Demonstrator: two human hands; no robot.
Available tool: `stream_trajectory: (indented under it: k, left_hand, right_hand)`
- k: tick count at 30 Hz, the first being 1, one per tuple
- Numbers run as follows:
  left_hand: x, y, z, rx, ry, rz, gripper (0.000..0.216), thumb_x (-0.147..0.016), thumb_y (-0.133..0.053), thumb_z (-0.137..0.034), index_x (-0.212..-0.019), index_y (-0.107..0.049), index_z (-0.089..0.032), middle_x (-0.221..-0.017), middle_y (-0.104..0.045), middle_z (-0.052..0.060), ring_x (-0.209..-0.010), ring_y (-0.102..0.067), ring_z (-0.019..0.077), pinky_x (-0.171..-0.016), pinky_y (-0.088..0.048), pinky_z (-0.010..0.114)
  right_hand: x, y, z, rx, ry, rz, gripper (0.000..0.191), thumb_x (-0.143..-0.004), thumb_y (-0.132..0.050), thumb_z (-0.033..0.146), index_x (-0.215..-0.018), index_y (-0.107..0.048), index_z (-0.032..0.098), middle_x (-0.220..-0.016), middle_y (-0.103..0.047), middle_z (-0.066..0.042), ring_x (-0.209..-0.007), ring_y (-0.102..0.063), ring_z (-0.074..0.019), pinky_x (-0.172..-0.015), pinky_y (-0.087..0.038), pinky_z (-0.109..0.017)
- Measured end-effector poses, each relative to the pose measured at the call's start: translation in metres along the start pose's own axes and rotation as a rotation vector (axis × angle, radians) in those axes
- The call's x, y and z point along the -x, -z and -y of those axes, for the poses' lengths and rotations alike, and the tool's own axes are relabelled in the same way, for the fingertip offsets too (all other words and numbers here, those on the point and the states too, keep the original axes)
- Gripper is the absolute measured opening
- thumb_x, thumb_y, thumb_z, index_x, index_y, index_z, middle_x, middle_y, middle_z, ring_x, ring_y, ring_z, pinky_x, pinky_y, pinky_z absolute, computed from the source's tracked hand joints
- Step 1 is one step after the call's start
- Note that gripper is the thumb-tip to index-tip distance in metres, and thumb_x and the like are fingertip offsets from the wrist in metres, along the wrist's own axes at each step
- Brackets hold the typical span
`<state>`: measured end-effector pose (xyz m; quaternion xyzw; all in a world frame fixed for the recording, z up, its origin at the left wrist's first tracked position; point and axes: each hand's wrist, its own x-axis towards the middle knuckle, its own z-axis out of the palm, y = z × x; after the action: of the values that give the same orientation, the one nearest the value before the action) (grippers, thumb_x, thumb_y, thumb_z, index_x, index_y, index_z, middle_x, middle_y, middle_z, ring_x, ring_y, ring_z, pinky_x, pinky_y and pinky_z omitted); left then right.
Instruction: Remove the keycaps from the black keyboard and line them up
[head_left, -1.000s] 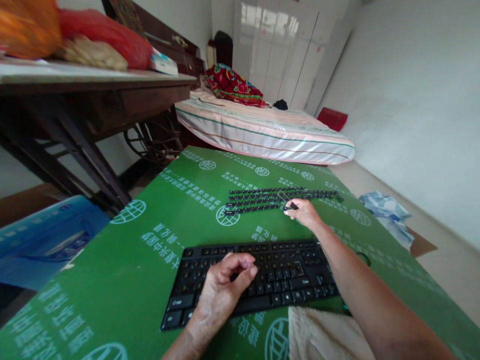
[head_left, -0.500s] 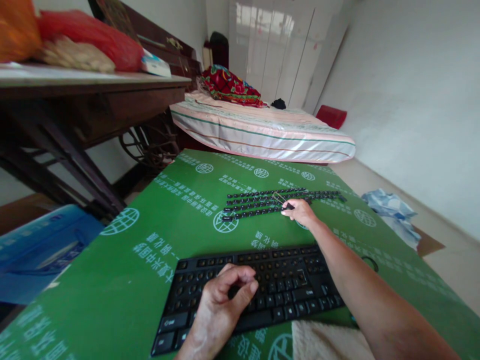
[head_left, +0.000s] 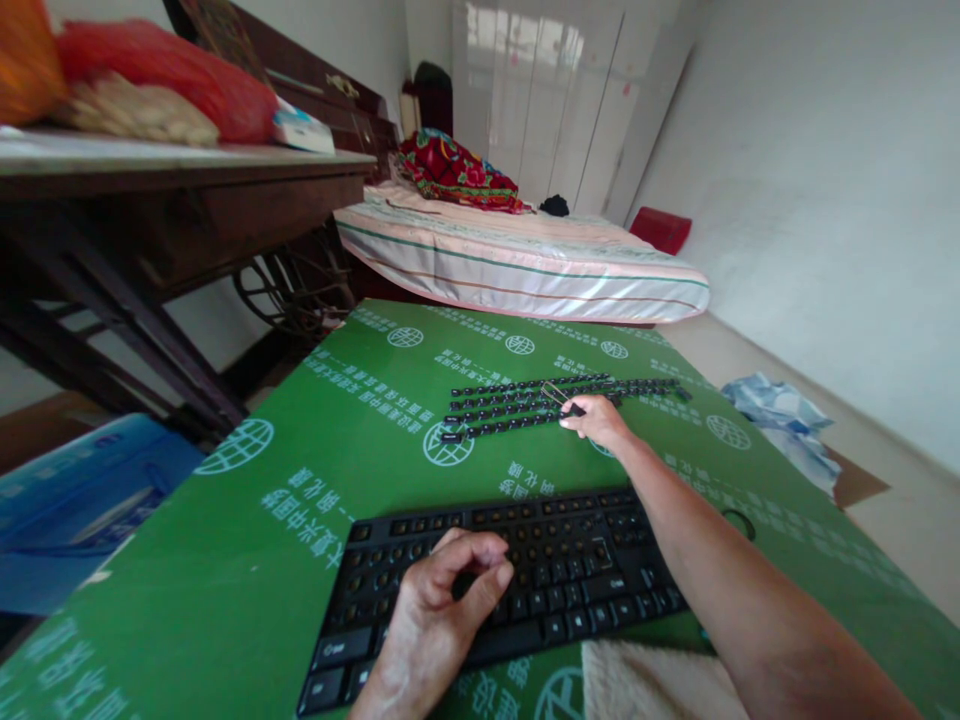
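A black keyboard [head_left: 525,575] lies at the near side of the green table [head_left: 300,560], with many upper keycaps off and the lower ones still on. Over its left half rests my left hand [head_left: 457,590], fingers curled towards the thumb; nothing shows between the fingertips. Farther off, my right hand [head_left: 598,418] is closed on the dark handle of a keycap puller [head_left: 553,392], whose wire loops point up and left. These loops are over the rows of loose black keycaps [head_left: 502,410] laid out on the table. Whether a keycap sits in the wires I cannot tell.
A beige cloth [head_left: 645,680] lies at the near edge beside the keyboard. To the left stand a sewing-machine table [head_left: 180,175] with bags on it and a blue box [head_left: 82,510]. Behind the green table is a bed [head_left: 525,260].
The view has shifted slightly. Both hands keep nearly the same pose, and the wire loops have tilted a little over the keycap rows.
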<state>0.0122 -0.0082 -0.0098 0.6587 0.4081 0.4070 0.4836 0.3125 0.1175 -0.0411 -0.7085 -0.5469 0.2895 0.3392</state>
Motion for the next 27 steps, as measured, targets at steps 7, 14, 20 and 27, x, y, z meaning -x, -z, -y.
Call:
stream_trajectory:
  k: [7,14,20,27]
  left_hand:
    - [-0.001,0.000,-0.002,0.002,0.002,0.013,0.010,-0.073,-0.064,-0.025,-0.079,-0.068,-0.018,-0.073,-0.061,0.002,-0.070,-0.060,0.0154,-0.066,-0.048,0.025]
    - [-0.002,0.000,-0.005,-0.007,0.008,0.023,0.009,-0.073,-0.064,-0.025,-0.079,-0.068,-0.018,-0.073,-0.061,0.002,-0.070,-0.059,0.0152,-0.068,-0.048,0.025]
    - [0.000,0.001,-0.003,0.003,0.004,0.024,0.009,-0.073,-0.065,-0.025,-0.079,-0.068,-0.018,-0.073,-0.061,0.002,-0.070,-0.059,0.0155,-0.067,-0.049,0.026]
    - [-0.002,-0.001,0.000,0.001,-0.003,0.018,0.009,-0.073,-0.065,-0.025,-0.079,-0.068,-0.019,-0.074,-0.062,0.002,-0.071,-0.059,0.0149,-0.068,-0.048,0.026]
  right_hand:
    - [0.001,0.002,0.004,0.020,-0.010,-0.001,0.019,-0.064,-0.068,0.020,-0.082,-0.067,0.017,-0.054,-0.059,0.005,-0.038,-0.048,-0.0065,-0.040,-0.034,-0.017]
    - [0.002,0.001,0.007,0.030,-0.033,-0.004,0.019,-0.064,-0.069,0.018,-0.083,-0.067,0.016,-0.053,-0.058,0.005,-0.037,-0.048,-0.0062,-0.040,-0.034,-0.017]
    - [0.006,0.003,0.012,0.023,-0.044,-0.015,0.019,-0.063,-0.069,0.019,-0.083,-0.068,0.018,-0.053,-0.060,0.005,-0.037,-0.048,-0.0066,-0.041,-0.036,-0.017]
    - [0.008,0.003,0.012,-0.024,-0.024,-0.074,0.023,-0.059,-0.072,0.019,-0.082,-0.068,0.017,-0.050,-0.059,0.006,-0.036,-0.048,-0.0065,-0.041,-0.035,-0.017]
